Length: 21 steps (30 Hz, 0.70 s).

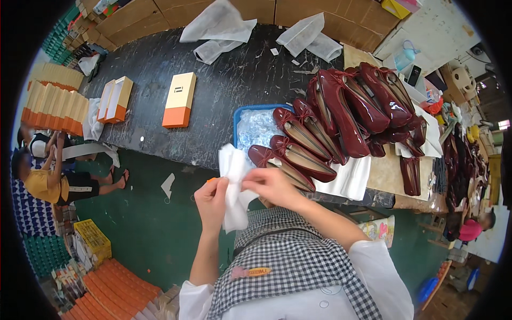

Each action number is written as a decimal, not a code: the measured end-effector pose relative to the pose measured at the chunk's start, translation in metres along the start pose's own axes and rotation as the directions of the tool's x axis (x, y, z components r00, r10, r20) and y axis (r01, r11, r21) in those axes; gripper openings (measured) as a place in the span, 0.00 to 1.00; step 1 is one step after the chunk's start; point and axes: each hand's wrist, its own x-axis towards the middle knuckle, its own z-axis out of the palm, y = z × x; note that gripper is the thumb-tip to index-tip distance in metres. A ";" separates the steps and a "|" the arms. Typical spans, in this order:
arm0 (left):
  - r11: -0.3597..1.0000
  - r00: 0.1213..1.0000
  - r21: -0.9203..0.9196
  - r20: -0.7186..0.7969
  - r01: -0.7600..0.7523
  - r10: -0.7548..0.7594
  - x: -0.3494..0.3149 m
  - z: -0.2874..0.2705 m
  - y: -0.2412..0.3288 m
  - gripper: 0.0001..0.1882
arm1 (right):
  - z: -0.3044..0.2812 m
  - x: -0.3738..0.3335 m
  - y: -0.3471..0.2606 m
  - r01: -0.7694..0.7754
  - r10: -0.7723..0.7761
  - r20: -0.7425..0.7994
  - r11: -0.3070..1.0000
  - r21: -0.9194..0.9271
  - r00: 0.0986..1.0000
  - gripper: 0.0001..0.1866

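In front of my waist is a bunched, roughly upright strip of white tissue paper. My left hand pinches its left side, and a small orange bit shows by those fingertips. From the right, my right hand has its fingertips pressed together at the paper's other edge. Just beyond the hands, a blue tray holds crinkled clear plastic packets. Glossy dark red flat shoes with bows lie in pairs beside the tray, and more such shoes are heaped farther right.
A cream and orange shoebox and an uncovered box lie on the black worktable. White sheets rest at its far edge. Stacked boxes and a person in yellow are at left; another person in pink is far right.
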 end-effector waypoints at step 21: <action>0.999 0.991 0.017 0.131 0.036 -0.038 0.013 0.024 -0.037 0.08 | -0.044 -0.079 0.103 -0.047 -0.226 -0.269 0.679 -0.733 0.936 0.18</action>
